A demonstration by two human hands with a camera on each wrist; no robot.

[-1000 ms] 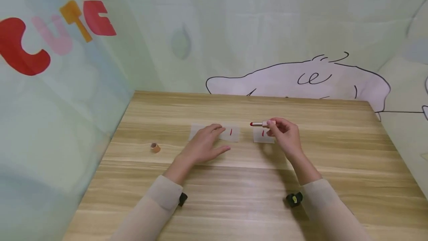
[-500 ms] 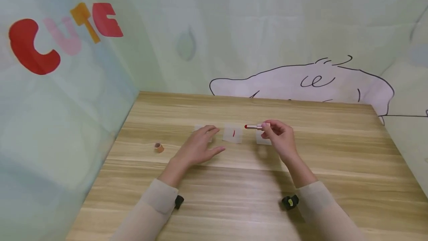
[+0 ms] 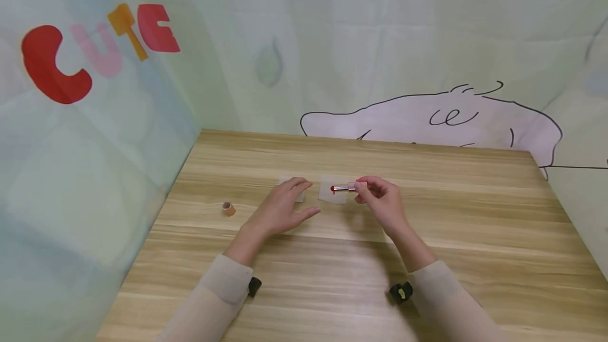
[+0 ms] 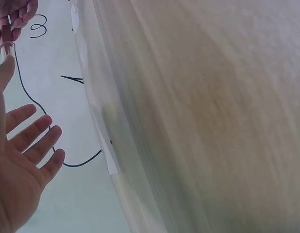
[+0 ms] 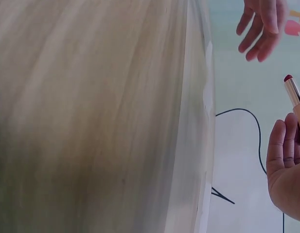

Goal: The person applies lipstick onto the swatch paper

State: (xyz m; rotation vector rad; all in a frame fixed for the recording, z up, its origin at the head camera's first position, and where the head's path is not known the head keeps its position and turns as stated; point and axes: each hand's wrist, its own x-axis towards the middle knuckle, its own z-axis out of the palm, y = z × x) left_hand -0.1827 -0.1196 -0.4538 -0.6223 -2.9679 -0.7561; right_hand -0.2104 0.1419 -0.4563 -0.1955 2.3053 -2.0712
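My right hand (image 3: pixel 382 205) pinches an uncapped lipstick (image 3: pixel 351 187) between thumb and fingers. It lies level, its red tip pointing left over the middle white paper slip (image 3: pixel 325 197). A bit of red shows on that slip right below the tip. In the right wrist view the lipstick (image 5: pixel 293 92) has a shiny metal collar and a rose-gold base. My left hand (image 3: pixel 277 210) hovers with fingers spread and relaxed, holding nothing, and partly covers the left paper slip (image 3: pixel 299 198). The left wrist view shows its palm (image 4: pixel 18 179) with the fingers apart.
A small rose-gold lipstick cap (image 3: pixel 229 208) stands on the wooden table (image 3: pixel 323 284), left of my left hand. Fabric backdrops (image 3: pixel 237 57) with cartoon prints rise behind the table and along its left side. The right slip is hidden by my right hand.
My right hand has moved left with the lipstick, from over the right slip to over the middle one, and a little nearer to me. My left hand stays almost in place while the head view shifts.
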